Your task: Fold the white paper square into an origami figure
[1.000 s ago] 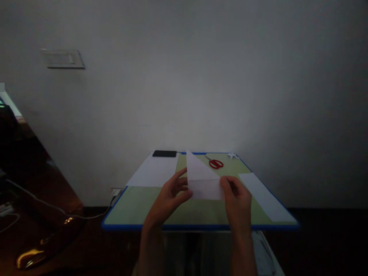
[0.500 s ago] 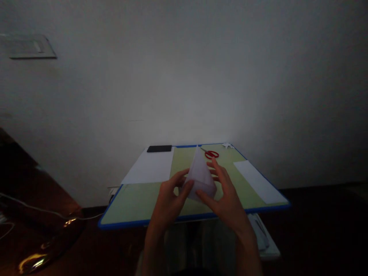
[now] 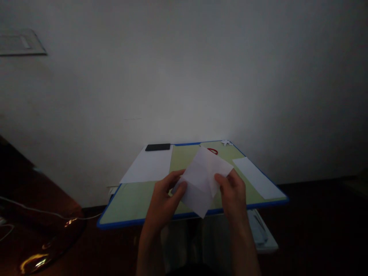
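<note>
Between my two hands is a folded sheet of white paper point(image 3: 198, 178), held up above the table with one corner pointing down toward me. My left hand point(image 3: 168, 195) pinches its left corner, thumb in front and fingers behind. On the other side, my right hand point(image 3: 232, 188) grips a flap at the right corner between thumb and fingers. Creases run across the paper. Just beyond it lie scissors, of which only a red handle point(image 3: 213, 151) shows; the paper hides the rest.
The light green table point(image 3: 132, 203) has a blue rim and stands against a wall. A white sheet point(image 3: 149, 168) lies at left with a dark flat object point(image 3: 158, 147) at its far end. White paper scraps point(image 3: 226, 142) sit far right, a paper strip point(image 3: 257, 178) nearer.
The paper has gone from a narrow pointed shape to a wider, opened-out one. My right hand has moved slightly right and closed on its right corner. The paper now covers most of the scissors.
</note>
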A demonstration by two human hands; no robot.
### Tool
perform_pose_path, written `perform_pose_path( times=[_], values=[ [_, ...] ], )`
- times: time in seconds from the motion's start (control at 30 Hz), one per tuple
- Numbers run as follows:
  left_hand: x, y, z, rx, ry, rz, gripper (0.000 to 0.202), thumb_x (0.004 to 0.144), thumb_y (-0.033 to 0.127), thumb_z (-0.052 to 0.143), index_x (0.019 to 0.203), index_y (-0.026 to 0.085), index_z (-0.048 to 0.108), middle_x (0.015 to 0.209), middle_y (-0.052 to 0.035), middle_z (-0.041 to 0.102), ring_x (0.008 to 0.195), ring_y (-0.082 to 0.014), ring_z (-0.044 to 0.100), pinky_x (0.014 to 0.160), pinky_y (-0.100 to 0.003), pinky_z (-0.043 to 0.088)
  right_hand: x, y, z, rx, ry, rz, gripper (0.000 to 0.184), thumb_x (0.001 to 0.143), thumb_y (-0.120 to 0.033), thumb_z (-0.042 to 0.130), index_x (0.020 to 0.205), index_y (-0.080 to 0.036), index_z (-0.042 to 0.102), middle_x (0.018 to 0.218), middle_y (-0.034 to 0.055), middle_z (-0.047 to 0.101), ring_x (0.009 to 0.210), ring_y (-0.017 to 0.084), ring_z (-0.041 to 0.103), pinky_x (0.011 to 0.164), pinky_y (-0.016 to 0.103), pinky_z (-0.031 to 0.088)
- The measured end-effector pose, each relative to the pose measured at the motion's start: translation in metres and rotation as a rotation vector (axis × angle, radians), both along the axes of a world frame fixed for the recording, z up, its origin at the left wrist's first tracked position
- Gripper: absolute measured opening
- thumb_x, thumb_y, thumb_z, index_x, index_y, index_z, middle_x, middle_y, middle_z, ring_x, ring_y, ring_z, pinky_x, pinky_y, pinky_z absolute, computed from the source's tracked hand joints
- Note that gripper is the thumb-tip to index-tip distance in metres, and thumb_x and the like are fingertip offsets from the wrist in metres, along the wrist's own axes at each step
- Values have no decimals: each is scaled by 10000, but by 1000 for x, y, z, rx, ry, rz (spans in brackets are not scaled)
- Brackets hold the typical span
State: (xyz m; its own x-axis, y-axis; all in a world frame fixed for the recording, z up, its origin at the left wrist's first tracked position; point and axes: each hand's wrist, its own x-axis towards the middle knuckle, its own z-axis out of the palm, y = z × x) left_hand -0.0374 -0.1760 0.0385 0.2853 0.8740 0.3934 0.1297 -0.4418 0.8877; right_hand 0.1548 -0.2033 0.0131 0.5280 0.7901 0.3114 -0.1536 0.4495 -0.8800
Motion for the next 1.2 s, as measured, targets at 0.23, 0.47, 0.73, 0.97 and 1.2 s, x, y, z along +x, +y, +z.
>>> perform_pose_path(
  times=[0.23,0.47,0.73,0.97,1.2],
  values=[
    [4,-1,2,-50,12,12,336,900,433,780,1170,235,792,1085,-67,818,938,-252,762,773,-312,585,1,-2,2,-81,81,107,428,715,-394,907,1062,-185,769,983,85,829,838,251,754,723,343,597],
    [6,-1,4,-105,-98,-25,229,859,406,826,1001,227,822,984,-57,827,863,-224,756,715,-281,575,7,-4,-6,-68,168,184,321,703,-366,922,937,-174,815,938,80,836,804,238,753,731,338,590],
    [5,-4,5,-145,-133,39,237,820,428,851,905,209,818,853,-56,813,749,-209,731,602,-256,525,21,-8,-4,-90,8,162,284,697,-378,930,834,-173,789,717,17,756,622,177,640,556,266,477],
    [5,-3,5,-145,-126,12,235,825,434,839,886,207,822,820,-55,797,727,-206,715,600,-260,514,31,-13,-6,-116,-82,160,258,723,-380,902,892,-212,803,783,9,783,629,194,667,581,287,492],
    [-1,0,5,-65,-27,-57,239,910,416,756,1078,270,844,1023,-65,820,873,-226,722,708,-284,522,29,-12,-5,107,-160,198,70,827,-206,757,794,-259,791,1102,52,809,1056,255,722,855,345,536]
  ],
)
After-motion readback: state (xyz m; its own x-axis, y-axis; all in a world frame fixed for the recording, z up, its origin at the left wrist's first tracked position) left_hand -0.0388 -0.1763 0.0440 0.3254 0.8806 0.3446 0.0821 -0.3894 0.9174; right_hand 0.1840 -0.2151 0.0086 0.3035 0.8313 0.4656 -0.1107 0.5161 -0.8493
